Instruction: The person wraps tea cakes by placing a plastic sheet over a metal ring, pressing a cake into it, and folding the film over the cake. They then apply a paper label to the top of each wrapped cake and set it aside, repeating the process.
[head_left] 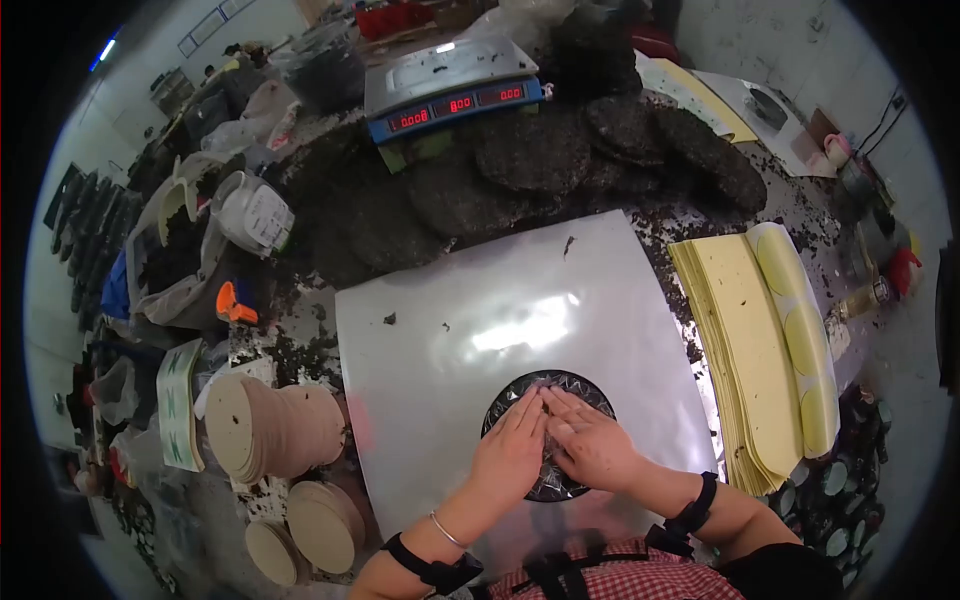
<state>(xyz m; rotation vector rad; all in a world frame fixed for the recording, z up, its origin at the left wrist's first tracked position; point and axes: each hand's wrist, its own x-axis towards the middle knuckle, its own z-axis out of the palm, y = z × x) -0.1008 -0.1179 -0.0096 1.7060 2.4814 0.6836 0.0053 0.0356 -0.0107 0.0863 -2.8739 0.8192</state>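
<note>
A round dark disc (552,486) in shiny, wrinkled clear film lies on a silvery metal sheet (420,350). My left hand (513,440) rests flat on the disc's left half, its fingers stretched out toward the far rim. From the right, my right hand (590,440) lies on the same disc with its fingers extended, and the fingertips of both hands meet near the top. Parts of the disc under the palms are hidden. Neither hand grips anything.
Dark round cakes (530,150) line the back, below a digital scale (450,85). Stacks of round tan discs (270,428), an orange scoop (235,303) and a plastic jar (252,213) stand left. Yellow paper sheets (735,350) lie right beside a sticker roll (795,335).
</note>
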